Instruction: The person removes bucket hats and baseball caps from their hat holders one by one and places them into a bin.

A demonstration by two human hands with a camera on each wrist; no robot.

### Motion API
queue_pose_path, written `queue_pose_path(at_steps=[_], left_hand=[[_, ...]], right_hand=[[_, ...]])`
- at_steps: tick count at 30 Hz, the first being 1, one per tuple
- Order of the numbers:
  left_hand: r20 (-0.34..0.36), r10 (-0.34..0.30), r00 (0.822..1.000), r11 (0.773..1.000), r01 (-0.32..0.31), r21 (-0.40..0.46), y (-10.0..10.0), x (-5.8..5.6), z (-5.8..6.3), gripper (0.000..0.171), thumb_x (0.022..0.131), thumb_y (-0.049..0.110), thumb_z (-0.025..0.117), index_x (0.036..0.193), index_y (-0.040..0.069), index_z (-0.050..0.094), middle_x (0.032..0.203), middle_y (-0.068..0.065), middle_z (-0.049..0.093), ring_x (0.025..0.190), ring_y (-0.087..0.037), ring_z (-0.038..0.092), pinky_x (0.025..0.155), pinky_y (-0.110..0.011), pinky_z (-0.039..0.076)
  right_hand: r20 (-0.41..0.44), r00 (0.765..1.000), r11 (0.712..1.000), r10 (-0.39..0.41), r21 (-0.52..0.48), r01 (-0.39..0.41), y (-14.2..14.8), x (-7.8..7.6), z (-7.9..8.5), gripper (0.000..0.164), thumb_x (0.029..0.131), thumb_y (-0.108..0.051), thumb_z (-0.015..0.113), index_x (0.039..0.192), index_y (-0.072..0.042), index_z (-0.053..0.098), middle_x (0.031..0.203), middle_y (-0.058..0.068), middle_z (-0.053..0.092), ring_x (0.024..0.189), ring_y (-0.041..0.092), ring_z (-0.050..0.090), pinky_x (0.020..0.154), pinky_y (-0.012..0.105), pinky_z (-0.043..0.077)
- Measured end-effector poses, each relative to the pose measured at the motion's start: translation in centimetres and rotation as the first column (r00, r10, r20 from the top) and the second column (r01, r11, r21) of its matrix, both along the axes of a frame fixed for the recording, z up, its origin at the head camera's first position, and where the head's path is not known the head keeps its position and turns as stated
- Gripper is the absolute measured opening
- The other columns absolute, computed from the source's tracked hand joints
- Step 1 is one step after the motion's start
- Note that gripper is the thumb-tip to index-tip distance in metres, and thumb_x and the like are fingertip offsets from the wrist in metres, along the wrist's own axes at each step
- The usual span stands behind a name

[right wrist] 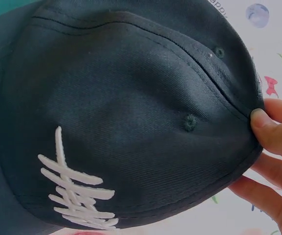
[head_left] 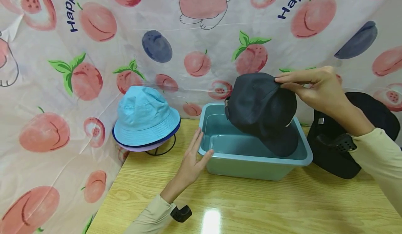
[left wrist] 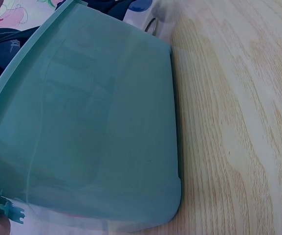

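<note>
A black baseball cap hangs over the teal plastic basin, its brim pointing down inside the rim. At the crown, my right hand pinches the cloth between thumb and fingers. The right wrist view shows white stitched strokes on the cap's front and a thumb on its top. My left hand, fingers straight and spread, is at the basin's left front corner with fingertips close to the rim. In the left wrist view, the basin's side wall fills much of the picture.
Left of the basin, a light blue bucket hat sits atop dark blue and lilac hats on a black wire stand. Other black caps lie on the right, behind my right forearm. A fruit-printed cloth hangs behind the wooden table.
</note>
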State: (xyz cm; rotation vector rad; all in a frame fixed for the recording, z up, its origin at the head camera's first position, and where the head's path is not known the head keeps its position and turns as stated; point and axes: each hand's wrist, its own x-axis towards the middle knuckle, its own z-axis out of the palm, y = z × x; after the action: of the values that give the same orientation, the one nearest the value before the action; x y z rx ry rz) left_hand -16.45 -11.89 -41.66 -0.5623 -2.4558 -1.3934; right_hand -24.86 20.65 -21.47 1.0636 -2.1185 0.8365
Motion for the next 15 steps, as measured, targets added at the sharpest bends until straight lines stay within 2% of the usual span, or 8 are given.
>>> queue_pose_path(at_steps=[5,6,9,12,15], left_hand=[[-0.014,0.001,1.0,1.0,-0.001,0.003,0.0,0.0,-0.1,0.069,0.097,0.037,0.052,0.151,0.007,0.02,0.158,-0.006,0.011,0.143,-0.018,0.01,0.109,-0.051,0.022],[-0.015,0.002,1.0,1.0,-0.002,0.003,0.0,0.0,-0.1,0.069,0.097,0.037,0.052,0.151,0.006,0.021,0.158,-0.006,0.011,0.143,-0.018,0.01,0.108,-0.052,0.022],[-0.01,0.002,1.0,1.0,-0.002,0.005,0.0,0.0,-0.1,0.069,0.097,0.037,0.052,0.15,0.005,0.021,0.158,-0.006,0.011,0.143,-0.017,0.01,0.109,-0.052,0.022],[0.001,0.003,1.0,1.0,-0.003,0.004,0.0,0.0,-0.1,0.069,0.097,0.038,0.051,0.15,0.005,0.021,0.158,-0.004,0.011,0.143,-0.016,0.01,0.109,-0.05,0.021],[0.012,0.004,1.0,1.0,-0.004,0.002,0.0,0.0,-0.1,0.07,0.097,0.039,0.051,0.151,0.006,0.021,0.158,-0.002,0.01,0.143,-0.013,0.009,0.11,-0.049,0.021]], right_hand=[[0.033,0.999,0.999,0.035,-0.01,-0.034,-0.2,-0.2,-0.8,0.037,0.066,0.021,0.074,0.093,-0.003,0.077,0.097,0.007,0.072,0.101,-0.002,0.061,0.079,0.01,0.045],[0.038,0.998,0.999,0.044,-0.01,-0.044,-0.2,-0.3,-0.9,0.036,0.066,0.021,0.073,0.093,-0.002,0.077,0.098,0.006,0.072,0.102,-0.002,0.061,0.076,0.009,0.046],[0.036,0.998,0.998,0.057,-0.007,-0.056,-0.2,-0.4,-1.4,0.035,0.066,0.023,0.071,0.092,0.0,0.076,0.098,0.005,0.072,0.099,-0.003,0.061,0.067,0.008,0.045],[0.035,0.997,0.998,0.062,-0.01,-0.062,-0.3,-0.6,-1.9,0.036,0.065,0.025,0.071,0.091,0.001,0.076,0.094,0.009,0.072,0.095,-0.005,0.061,0.066,0.007,0.045],[0.038,0.997,0.998,0.063,-0.007,-0.063,-0.4,-0.6,-2.3,0.037,0.064,0.026,0.071,0.091,0.001,0.076,0.091,0.013,0.072,0.091,-0.006,0.061,0.07,0.008,0.045]])
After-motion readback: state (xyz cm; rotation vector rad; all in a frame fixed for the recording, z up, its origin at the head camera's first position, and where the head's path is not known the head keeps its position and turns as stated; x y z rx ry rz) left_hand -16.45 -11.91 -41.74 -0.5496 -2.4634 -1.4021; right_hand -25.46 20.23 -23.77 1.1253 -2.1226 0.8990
